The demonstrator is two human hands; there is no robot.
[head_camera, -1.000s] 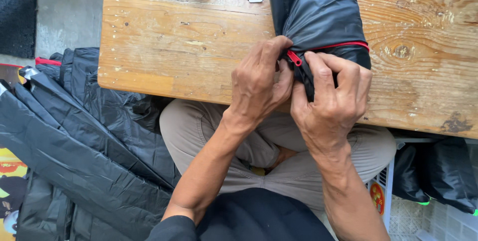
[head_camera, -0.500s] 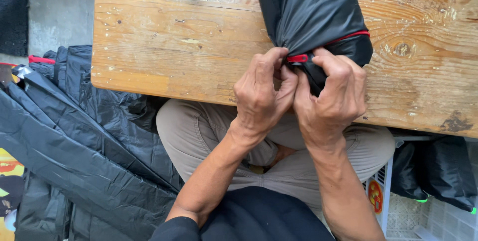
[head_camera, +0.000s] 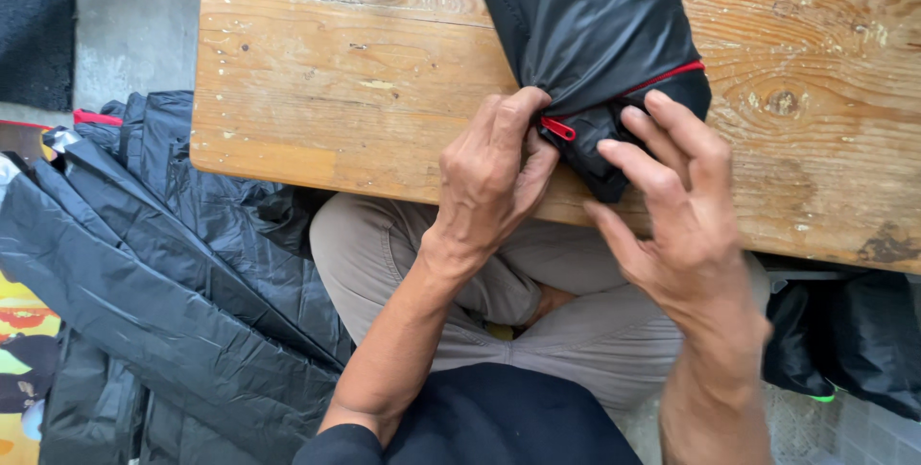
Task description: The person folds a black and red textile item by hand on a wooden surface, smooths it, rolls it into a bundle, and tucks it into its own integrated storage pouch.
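Black pouch [head_camera: 595, 33] lies between both hands.

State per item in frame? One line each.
black pouch: lying on the table, bunched at its near end
red zipper: looks shut along the visible stretch
red zipper pull: at the left end, beside the left thumb
left hand: pinching the pouch by the pull
right hand: open, fingertips on the pouch
black jackets: piled on the floor
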